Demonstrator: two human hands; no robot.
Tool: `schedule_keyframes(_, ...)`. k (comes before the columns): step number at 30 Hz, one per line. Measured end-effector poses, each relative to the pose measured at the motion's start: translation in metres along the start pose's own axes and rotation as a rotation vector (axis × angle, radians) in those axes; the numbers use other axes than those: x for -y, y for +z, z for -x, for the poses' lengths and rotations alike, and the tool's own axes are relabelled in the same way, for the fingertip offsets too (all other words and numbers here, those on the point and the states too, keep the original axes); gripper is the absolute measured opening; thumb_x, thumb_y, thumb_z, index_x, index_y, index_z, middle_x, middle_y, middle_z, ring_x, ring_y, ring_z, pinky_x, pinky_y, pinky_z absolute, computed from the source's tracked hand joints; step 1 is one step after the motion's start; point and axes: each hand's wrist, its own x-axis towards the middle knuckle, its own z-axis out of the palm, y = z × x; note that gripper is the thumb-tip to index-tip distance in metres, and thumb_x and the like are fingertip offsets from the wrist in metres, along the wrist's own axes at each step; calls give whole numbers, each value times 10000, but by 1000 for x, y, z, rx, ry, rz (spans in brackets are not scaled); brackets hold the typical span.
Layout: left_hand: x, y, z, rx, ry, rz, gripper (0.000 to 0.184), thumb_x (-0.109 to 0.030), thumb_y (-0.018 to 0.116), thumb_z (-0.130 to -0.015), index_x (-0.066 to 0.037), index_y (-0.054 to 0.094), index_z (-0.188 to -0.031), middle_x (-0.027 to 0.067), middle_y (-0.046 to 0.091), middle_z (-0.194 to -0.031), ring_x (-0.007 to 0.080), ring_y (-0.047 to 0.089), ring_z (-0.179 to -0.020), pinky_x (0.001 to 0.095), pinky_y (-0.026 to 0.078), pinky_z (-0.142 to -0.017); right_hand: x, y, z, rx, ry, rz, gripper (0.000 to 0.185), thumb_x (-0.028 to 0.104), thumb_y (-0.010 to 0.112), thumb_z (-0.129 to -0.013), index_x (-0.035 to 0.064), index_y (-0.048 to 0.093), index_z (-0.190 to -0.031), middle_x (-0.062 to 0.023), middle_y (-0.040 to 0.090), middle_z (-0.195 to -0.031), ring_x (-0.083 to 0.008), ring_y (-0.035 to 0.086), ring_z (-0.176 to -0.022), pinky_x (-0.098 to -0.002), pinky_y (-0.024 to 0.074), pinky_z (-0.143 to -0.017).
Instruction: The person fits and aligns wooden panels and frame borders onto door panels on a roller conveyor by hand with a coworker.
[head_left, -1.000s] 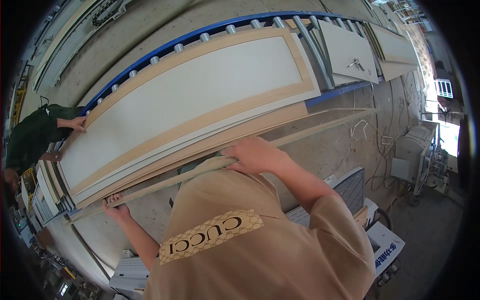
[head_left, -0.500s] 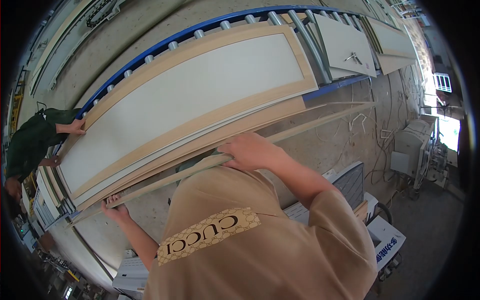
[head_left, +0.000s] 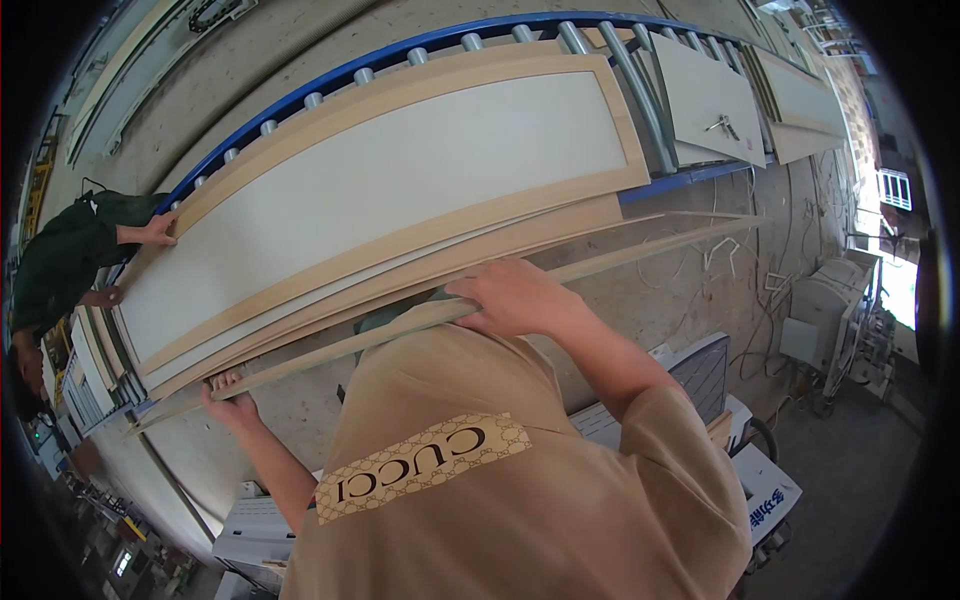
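1. Across the person's front, a long wooden piece (head_left: 640,252) is held up at a slant. It looks like a thin frame, because the floor shows through it.
2. The left hand (head_left: 232,408) is closed on it near one end, with its fingers curled around. The right hand (head_left: 515,295) is clamped on it near the tummy, though its thumb is hard to see.
3. Just past the long piece is a stack of boards (head_left: 560,222). The top one is a big white board (head_left: 400,170) with a pale wood edge (head_left: 500,207). That edge is already on along both long sides and the right end.
4. The long piece is off the stack, up in the hands. I cannot tell what else is left to do.
5. Under the stack are metal rollers (head_left: 645,100) and a blue rail (head_left: 680,181).
6. At the left end, a co-worker in green (head_left: 65,255) has one hand (head_left: 155,230) on the white board's corner. Their other hand (head_left: 103,297) is by its end.
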Motion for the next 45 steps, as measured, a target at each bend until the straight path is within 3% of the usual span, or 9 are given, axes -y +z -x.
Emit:
schedule_keyframes(5, -3, -62, -47, 88, 13, 22, 121, -233, 516, -922, -121, 505, -878, 57, 528, -743, 218, 524, -696, 393, 508, -675, 5, 5, -5, 1, -21, 9, 473, 387, 654, -877, 115, 619, -1262, -162, 680, -1045, -382, 621, -1004, -479, 493, -853)
schedule_keyframes(8, 3, -28, -3, 18, 183, -67, 230, -238, 532, -949, -78, 488, -1108, 95, 545, -974, 255, 556, -821, 464, 542, -749, 20, -2, -11, 16, -20, -23, 480, 333, 682, -862, 106, 613, -1279, -186, 662, -1158, -397, 601, -1078, -474, 474, -928)
schedule_keyframes(9, 6, -19, -5, -18, 110, 30, 202, -282, 549, -958, -114, 437, -943, 26, 450, -769, 199, 449, -655, 363, 434, -608, 20, -1, -10, 5, -19, 7, 481, 321, 689, -857, 98, 613, -1276, -190, 657, -1178, -396, 596, -1103, -468, 470, -945)
schedule_keyframes(11, 12, -16, -10, 48, 105, 78, 267, -312, 522, -963, -164, 365, -805, -22, 339, -685, 146, 348, -599, 330, 335, -560, 19, -2, -8, 15, -17, 35, 484, 294, 699, -849, 85, 611, -1276, -199, 646, -1213, -395, 586, -1143, -458, 464, -971)
schedule_keyframes(29, 5, -5, 2, -75, 113, 121, 228, -279, 535, -918, -59, 505, -867, 48, 489, -681, 184, 511, -595, 365, 487, -557, 29, -3, -19, 114, -46, 101, 487, 228, 702, -845, 71, 583, -1289, -206, 649, -1164, -403, 605, -1075, -457, 492, -901)
schedule_keyframes(32, 5, -4, 1, -105, 105, 121, 232, -282, 534, -921, -60, 500, -860, 50, 489, -688, 183, 509, -596, 367, 488, -559, 32, -4, -19, 126, -13, 125, 504, 169, 703, -856, 93, 573, -1337, -161, 671, -1195, -314, 641, -1104, -414, 496, -947)
schedule_keyframes(38, 5, -8, 0, -47, 95, 109, 198, -249, 515, -939, -68, 486, -866, 57, 490, -704, 181, 508, -615, 365, 486, -569, 27, 1, -17, 108, -45, 88, 490, 237, 703, -844, 72, 579, -1288, -200, 650, -1147, -403, 603, -1065, -459, 490, -887)
schedule_keyframes(44, 36, -59, -58, 16, 277, -58, 305, -259, 466, -1006, -62, 481, -1239, 125, 570, -1029, 297, 607, -873, 441, 564, -733, 16, -4, -26, 94, -152, 99, 517, 312, 683, -860, 105, 567, -1320, -197, 654, -1143, -404, 598, -1063, -476, 482, -898)
schedule_keyframes(45, 23, -47, -24, -21, 276, -99, 267, -229, 463, -996, -60, 529, -1193, 124, 617, -1000, 286, 622, -898, 423, 557, -782, 26, -3, -22, 117, -136, 82, 528, 334, 677, -864, 118, 559, -1332, -197, 658, -1133, -406, 601, -1051, -481, 483, -894)
